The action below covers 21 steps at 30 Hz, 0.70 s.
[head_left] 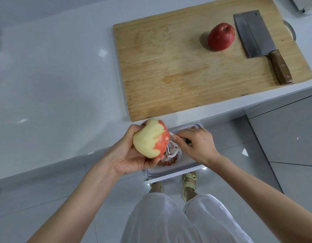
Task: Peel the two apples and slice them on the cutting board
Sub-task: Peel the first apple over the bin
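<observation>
My left hand (127, 155) grips a partly peeled apple (150, 138), pale flesh on its left and red skin on its right, held in front of the counter's edge. My right hand (195, 144) holds a peeler (171, 140) whose blade touches the apple's red side. A second apple (221, 36), whole and red, stands on the wooden cutting board (169, 67) at the back right. Beside it lies a cleaver (256, 37) with a wooden handle.
A white bin (179, 170) on the floor below my hands holds red and white peelings (170, 158). The grey countertop (55, 76) stretches left of the board. Grey cabinet fronts (283, 134) stand at right. My legs and sandals show below.
</observation>
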Motion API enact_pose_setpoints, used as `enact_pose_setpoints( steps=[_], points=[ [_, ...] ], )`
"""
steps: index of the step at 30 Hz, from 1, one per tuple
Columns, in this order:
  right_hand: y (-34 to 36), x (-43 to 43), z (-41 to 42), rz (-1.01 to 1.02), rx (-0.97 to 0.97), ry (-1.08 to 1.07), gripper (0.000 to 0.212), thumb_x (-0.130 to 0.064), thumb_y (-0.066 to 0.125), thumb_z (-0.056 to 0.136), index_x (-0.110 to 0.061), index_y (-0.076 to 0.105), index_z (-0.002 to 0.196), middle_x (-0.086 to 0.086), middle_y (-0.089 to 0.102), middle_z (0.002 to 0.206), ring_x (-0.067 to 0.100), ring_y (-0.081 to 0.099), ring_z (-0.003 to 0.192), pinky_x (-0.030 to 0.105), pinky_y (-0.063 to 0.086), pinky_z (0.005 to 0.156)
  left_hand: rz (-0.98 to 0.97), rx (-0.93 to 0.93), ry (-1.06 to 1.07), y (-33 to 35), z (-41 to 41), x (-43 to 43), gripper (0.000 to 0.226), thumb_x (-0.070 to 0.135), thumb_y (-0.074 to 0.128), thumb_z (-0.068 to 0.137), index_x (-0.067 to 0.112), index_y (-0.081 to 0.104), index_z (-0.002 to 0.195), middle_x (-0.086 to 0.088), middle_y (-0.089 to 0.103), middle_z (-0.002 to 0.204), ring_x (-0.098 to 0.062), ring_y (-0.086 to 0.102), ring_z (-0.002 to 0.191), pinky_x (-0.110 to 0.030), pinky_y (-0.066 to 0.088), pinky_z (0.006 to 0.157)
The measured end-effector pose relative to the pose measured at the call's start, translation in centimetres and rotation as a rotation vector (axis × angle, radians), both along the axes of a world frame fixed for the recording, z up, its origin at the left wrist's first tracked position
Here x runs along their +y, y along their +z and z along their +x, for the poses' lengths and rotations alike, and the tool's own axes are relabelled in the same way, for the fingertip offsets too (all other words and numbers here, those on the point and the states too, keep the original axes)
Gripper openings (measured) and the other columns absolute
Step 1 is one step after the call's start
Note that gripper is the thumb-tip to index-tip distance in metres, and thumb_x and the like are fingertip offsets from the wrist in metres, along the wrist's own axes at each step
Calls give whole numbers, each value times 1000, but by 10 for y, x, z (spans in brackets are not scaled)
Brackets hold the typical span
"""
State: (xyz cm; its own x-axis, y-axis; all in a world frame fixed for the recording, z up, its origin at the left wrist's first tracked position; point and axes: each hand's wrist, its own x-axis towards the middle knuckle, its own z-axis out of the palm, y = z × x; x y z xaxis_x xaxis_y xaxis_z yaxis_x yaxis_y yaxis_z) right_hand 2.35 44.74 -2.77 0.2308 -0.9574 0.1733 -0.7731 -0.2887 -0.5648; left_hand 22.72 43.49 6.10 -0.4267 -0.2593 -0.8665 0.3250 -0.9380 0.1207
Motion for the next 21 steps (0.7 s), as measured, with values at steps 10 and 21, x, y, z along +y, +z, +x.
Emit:
enact_pose_setpoints(
  steps=[10, 21],
  points=[
    [39, 9, 14, -58, -77, -46, 39, -42, 45, 94, -22, 63, 65, -8, 52, 52, 6, 44, 51, 26, 34, 55, 71, -112, 110, -17, 2, 3, 45, 38, 55, 82, 0, 58, 107, -20, 67, 79, -26, 66, 64, -34, 59, 57],
    [40, 3, 18, -169, -49, 73, 40, -43, 45, 95, -22, 66, 68, -6, 52, 53, 17, 47, 49, 31, 34, 52, 82, -164, -15, -16, 0, 5, 36, 36, 58, 68, 4, 61, 85, -15, 65, 69, -21, 61, 56, -28, 55, 50]
  ],
)
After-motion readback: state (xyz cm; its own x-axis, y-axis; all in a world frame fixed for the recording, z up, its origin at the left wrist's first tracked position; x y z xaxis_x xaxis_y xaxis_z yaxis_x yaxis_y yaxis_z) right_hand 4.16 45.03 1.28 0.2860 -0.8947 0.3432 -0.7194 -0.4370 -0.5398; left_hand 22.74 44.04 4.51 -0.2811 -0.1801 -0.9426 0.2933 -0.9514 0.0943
